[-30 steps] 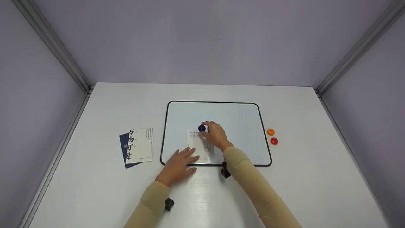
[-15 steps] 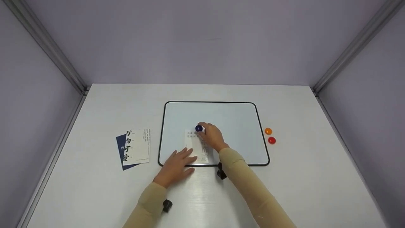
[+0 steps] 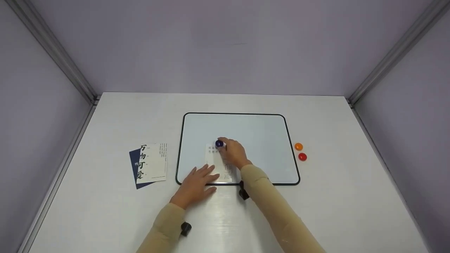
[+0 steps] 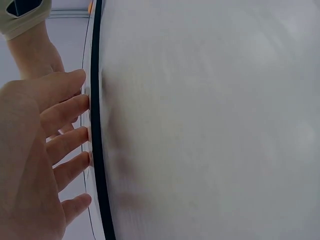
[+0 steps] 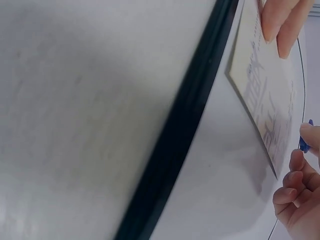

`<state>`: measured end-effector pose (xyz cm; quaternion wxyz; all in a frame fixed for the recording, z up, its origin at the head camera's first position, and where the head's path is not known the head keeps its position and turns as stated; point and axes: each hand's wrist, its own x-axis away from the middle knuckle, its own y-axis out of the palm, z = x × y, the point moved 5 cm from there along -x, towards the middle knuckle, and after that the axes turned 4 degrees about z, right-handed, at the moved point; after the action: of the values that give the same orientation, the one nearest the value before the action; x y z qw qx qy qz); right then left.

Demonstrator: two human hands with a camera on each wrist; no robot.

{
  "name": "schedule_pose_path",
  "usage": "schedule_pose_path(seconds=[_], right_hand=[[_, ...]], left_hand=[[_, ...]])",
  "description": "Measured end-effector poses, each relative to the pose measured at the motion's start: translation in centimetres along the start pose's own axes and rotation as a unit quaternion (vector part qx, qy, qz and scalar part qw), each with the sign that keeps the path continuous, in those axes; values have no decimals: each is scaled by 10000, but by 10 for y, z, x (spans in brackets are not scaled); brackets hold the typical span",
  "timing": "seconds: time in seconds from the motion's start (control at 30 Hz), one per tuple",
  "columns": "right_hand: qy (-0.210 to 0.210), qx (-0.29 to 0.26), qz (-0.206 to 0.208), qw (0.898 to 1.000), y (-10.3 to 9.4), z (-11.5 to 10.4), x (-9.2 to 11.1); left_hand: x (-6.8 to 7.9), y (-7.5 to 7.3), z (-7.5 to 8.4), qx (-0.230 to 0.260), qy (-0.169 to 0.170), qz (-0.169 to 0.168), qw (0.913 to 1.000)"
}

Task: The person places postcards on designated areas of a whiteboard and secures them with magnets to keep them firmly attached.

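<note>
A white card (image 3: pixel 221 168) printed with characters lies on a whiteboard (image 3: pixel 260 140) with a black rim, near its front edge. My left hand (image 3: pixel 192 186) rests with spread fingers at the card's lower left, the fingertips (image 4: pixel 82 134) at the board's rim in the left wrist view. Between thumb and fingers, my right hand (image 3: pixel 235 153) pinches a dark blue round magnet (image 3: pixel 219 143) at the card's far edge. The same magnet (image 5: pixel 307 137) shows at the right of the right wrist view. Whether it touches the card cannot be told. My right hand covers part of the card.
Left of the board lie a white card with large black characters (image 3: pixel 154 163) and a dark blue card (image 3: pixel 134 160) partly under it. Right of the board are an orange magnet (image 3: pixel 299 146) and a red magnet (image 3: pixel 302 156). Walls enclose the white table (image 3: pixel 351 196).
My right hand has moved slightly left and toward me along the card's far edge with the blue magnet. The left hand stays in place on the card. The view has shifted a little.
</note>
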<state>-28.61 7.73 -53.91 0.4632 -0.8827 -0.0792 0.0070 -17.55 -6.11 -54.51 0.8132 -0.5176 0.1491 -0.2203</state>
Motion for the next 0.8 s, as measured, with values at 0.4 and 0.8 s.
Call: schedule_pose_path(seconds=[0.4,0.8], right_hand=[[93,84,90,9999,4,1,-3],[71,409,192,9990,8,0,-4]], left_hand=[[0,-2,1,34,0,-32,10000],[1,-1,1,103,40,85,9999]])
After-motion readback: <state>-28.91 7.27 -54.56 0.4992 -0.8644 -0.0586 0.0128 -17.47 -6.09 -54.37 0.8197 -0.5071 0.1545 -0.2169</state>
